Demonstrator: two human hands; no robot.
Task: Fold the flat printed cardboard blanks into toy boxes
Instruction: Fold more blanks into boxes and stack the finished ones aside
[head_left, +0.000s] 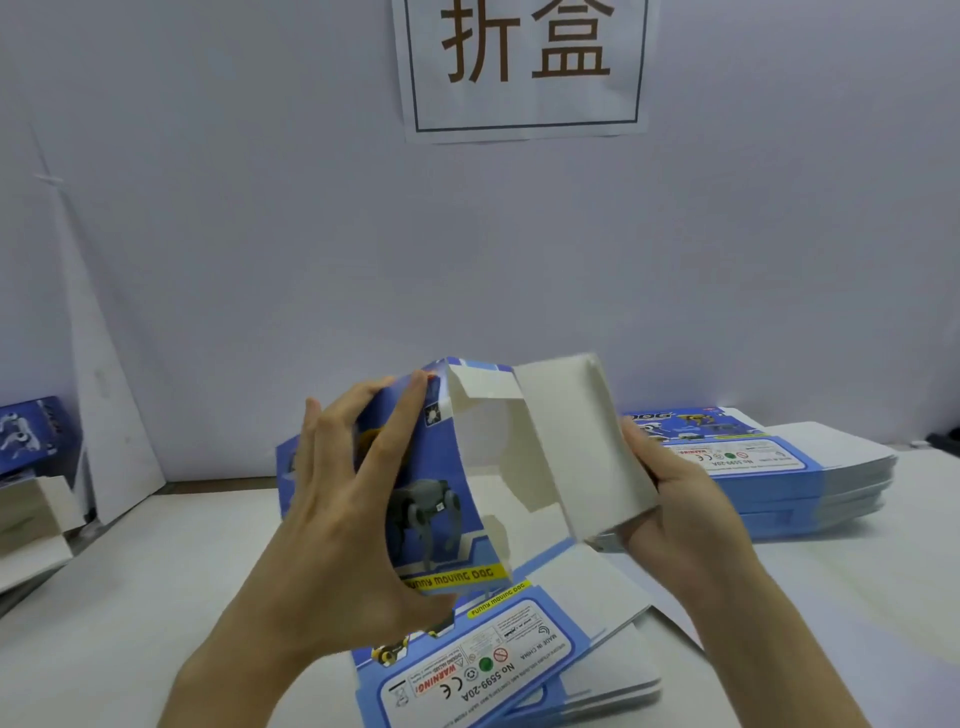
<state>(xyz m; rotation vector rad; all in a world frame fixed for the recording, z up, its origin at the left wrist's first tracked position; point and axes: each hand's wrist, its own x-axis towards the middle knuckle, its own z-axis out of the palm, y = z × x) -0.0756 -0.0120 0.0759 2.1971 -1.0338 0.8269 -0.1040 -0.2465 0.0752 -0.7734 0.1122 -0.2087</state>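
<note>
A half-formed blue printed toy box is held up over the table, its white inside and cut-out window facing me. My left hand grips its printed left panel, fingers spread over the face and thumb under the lower edge. My right hand holds the white right panel from behind and below. Beneath the box lies a small pile of flat blanks, print side up.
A taller stack of flat blanks sits at the right back. Folded boxes stand at the far left edge. A white wall with a paper sign closes the back; a white board leans at the left.
</note>
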